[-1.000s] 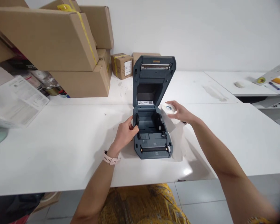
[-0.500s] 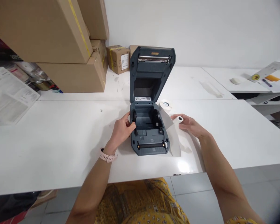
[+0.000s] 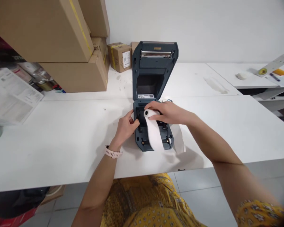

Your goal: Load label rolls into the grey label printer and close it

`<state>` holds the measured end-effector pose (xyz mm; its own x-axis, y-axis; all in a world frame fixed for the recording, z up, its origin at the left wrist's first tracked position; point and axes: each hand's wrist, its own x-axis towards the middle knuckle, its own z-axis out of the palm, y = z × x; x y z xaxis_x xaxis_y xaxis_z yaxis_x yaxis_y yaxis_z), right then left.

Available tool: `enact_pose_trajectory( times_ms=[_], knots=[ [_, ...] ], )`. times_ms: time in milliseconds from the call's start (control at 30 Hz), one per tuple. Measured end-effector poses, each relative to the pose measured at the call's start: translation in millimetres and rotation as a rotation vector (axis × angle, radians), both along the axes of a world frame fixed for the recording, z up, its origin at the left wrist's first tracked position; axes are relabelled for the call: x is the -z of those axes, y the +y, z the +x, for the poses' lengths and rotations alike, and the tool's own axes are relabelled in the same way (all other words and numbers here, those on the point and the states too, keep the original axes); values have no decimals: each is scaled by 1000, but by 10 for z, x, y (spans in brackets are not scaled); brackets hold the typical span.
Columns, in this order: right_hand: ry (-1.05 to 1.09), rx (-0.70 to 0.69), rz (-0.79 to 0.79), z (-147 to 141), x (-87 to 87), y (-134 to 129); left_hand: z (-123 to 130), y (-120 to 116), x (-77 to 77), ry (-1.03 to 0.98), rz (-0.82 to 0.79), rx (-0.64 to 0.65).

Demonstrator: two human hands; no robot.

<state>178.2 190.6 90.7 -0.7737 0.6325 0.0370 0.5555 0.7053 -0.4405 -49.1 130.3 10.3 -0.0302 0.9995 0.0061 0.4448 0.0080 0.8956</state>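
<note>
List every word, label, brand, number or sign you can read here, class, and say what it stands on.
No text reads clearly.
White label on the open printer: too small.
Shipping label on the small carton: too small.
Printed sheet at left: blurred.

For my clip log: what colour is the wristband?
The wristband is pale pink, shown in the head view.

Packing workspace with stacked cardboard boxes point(image 3: 52, 34)

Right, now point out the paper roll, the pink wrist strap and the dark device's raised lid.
Paper roll point(image 3: 151, 113): head view, curved side beside the core.
Pink wrist strap point(image 3: 112, 154): head view, middle of the band.
Raised lid point(image 3: 153, 64): head view, inner face, upper part.
</note>
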Motion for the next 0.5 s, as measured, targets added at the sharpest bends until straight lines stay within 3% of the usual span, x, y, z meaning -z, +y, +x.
enact_pose_trajectory(
  times_ms=[100, 167, 367, 500],
  knots=[
    [-374, -31, 172, -312, 176, 163, 0, 6, 2, 7, 24, 8],
    [-472, -45, 204, -383, 282, 209, 1, 7, -10, 16, 40, 12],
    [-460, -32, 213, -347, 355, 144, 8, 8, -25, 38, 41, 13],
    [-285, 8, 218, -198, 346, -85, 10, 0, -31, 23, 35, 18]
  ],
)
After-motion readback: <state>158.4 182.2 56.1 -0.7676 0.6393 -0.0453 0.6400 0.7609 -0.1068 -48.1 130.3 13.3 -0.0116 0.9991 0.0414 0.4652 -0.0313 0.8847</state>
